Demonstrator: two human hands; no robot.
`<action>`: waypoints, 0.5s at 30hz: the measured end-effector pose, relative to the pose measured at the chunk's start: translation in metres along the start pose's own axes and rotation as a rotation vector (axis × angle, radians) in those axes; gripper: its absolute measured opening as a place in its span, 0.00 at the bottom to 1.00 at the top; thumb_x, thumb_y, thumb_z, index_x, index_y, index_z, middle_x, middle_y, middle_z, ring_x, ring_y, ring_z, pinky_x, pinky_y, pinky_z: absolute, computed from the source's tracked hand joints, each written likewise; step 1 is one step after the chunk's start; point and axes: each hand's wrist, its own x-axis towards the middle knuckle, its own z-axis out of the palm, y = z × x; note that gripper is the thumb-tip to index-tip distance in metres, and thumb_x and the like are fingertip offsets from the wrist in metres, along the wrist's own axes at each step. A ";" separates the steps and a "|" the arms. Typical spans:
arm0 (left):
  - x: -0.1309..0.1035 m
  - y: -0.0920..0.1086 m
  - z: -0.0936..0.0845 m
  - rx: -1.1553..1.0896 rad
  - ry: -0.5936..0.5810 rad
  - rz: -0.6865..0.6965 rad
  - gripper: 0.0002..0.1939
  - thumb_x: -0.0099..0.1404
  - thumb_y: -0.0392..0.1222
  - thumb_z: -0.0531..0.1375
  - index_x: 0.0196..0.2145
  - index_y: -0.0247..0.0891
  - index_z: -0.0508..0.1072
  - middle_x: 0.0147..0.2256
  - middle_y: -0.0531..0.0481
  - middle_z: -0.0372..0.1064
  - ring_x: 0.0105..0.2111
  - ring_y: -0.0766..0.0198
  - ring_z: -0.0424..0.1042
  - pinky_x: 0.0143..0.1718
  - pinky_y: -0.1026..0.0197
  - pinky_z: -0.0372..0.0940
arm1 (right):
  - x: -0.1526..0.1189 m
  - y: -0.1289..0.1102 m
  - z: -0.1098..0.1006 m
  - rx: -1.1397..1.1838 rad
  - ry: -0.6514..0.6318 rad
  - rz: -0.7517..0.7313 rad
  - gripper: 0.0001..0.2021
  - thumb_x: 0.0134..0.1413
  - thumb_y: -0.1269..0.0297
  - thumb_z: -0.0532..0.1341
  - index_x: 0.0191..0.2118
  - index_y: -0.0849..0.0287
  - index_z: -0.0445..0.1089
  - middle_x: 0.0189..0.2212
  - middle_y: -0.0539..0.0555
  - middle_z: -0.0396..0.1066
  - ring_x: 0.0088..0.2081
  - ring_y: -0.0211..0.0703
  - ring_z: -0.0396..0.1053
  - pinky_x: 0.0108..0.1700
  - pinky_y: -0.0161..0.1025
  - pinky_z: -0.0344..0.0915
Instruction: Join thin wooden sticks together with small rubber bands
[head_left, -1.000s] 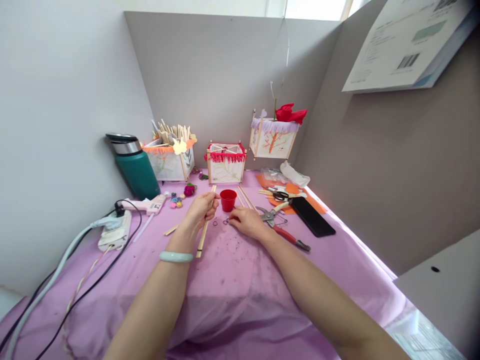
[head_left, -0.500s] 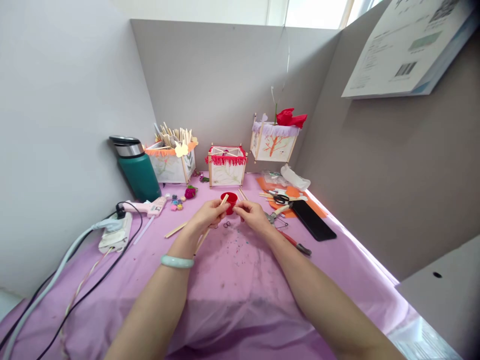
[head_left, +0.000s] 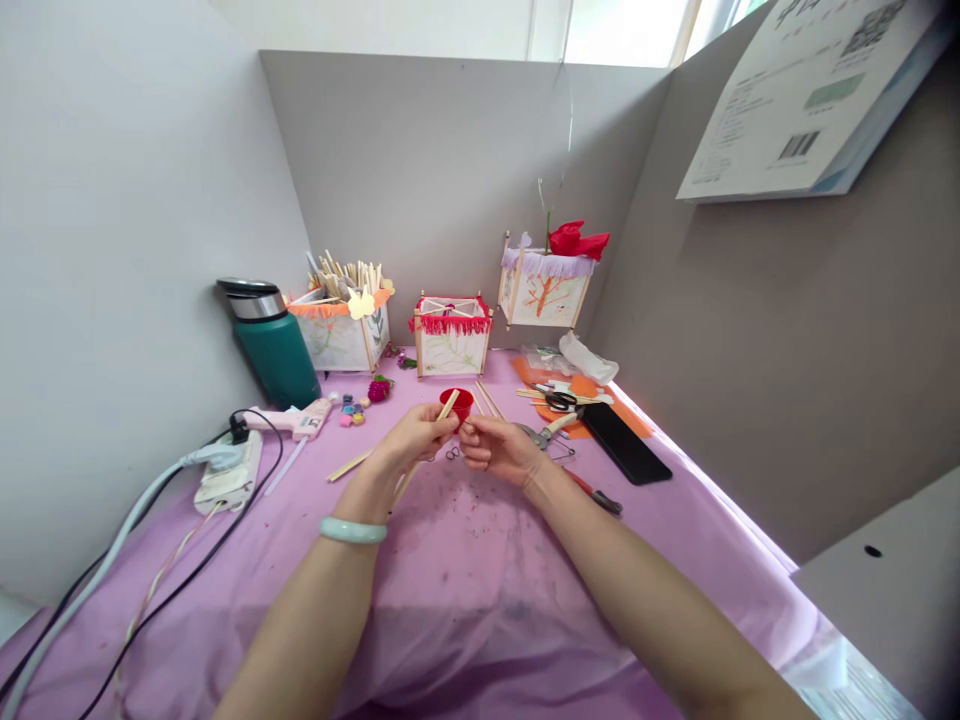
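My left hand is closed around thin wooden sticks; one end points up past the thumb and the lower part slants down by the wrist. Close beside it, my right hand is turned palm inward with its fingers curled and the fingertips pinched near the held sticks. Whatever lies in that pinch is too small to make out. Just behind the hands stands a red cup, partly covered by them. Small dark wire rings lie on the cloth between the hands. Another wooden stick rests left of my left hand.
Three paper-sided lanterns stand or hang at the back: an orange-trimmed one full of sticks, a red-fringed one, a purple-fringed one. A green bottle, glue gun and power strip are left; pliers, scissors, phone right.
My right hand has rotated so its palm side shows and has moved slightly left, closer to my left hand. My left hand keeps its hold on the sticks.
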 end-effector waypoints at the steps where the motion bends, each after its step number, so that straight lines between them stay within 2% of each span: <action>1: -0.001 0.001 -0.001 -0.002 0.013 0.004 0.15 0.56 0.46 0.61 0.25 0.37 0.59 0.15 0.61 0.48 0.10 0.79 0.41 0.12 0.69 0.34 | -0.001 0.000 0.002 -0.014 -0.038 0.067 0.09 0.48 0.60 0.60 0.27 0.60 0.63 0.19 0.45 0.56 0.17 0.28 0.46 0.21 0.31 0.47; 4: -0.002 0.001 -0.004 0.001 0.019 0.008 0.15 0.56 0.46 0.62 0.24 0.37 0.58 0.15 0.61 0.48 0.11 0.79 0.41 0.12 0.69 0.34 | -0.001 0.005 0.005 -0.166 -0.061 0.189 0.08 0.45 0.62 0.61 0.25 0.62 0.65 0.16 0.44 0.55 0.16 0.29 0.46 0.19 0.31 0.43; 6: -0.002 0.001 -0.005 0.003 -0.024 0.010 0.15 0.56 0.46 0.62 0.24 0.37 0.58 0.15 0.61 0.49 0.11 0.79 0.42 0.12 0.69 0.35 | 0.001 0.008 0.005 -0.274 -0.027 0.171 0.12 0.46 0.57 0.62 0.24 0.62 0.65 0.14 0.43 0.54 0.15 0.28 0.46 0.18 0.31 0.41; 10: -0.003 0.001 -0.003 -0.012 -0.123 -0.010 0.14 0.56 0.46 0.62 0.26 0.37 0.60 0.16 0.61 0.49 0.11 0.79 0.40 0.12 0.70 0.35 | 0.004 0.007 0.002 -0.419 0.079 0.014 0.22 0.47 0.45 0.61 0.20 0.61 0.63 0.11 0.43 0.54 0.13 0.28 0.47 0.17 0.30 0.41; 13: -0.005 0.003 0.001 -0.019 -0.132 0.003 0.15 0.60 0.51 0.58 0.30 0.37 0.62 0.18 0.60 0.51 0.12 0.79 0.40 0.12 0.71 0.34 | 0.003 -0.001 -0.002 -0.464 0.132 -0.127 0.23 0.47 0.44 0.60 0.22 0.62 0.67 0.12 0.45 0.58 0.14 0.29 0.51 0.18 0.30 0.46; 15: -0.006 0.004 0.003 -0.024 -0.111 0.030 0.16 0.62 0.55 0.54 0.33 0.37 0.63 0.21 0.59 0.53 0.12 0.79 0.40 0.12 0.71 0.35 | 0.002 -0.008 -0.006 -0.552 0.250 -0.222 0.22 0.47 0.45 0.60 0.22 0.63 0.68 0.13 0.46 0.59 0.16 0.30 0.53 0.19 0.31 0.49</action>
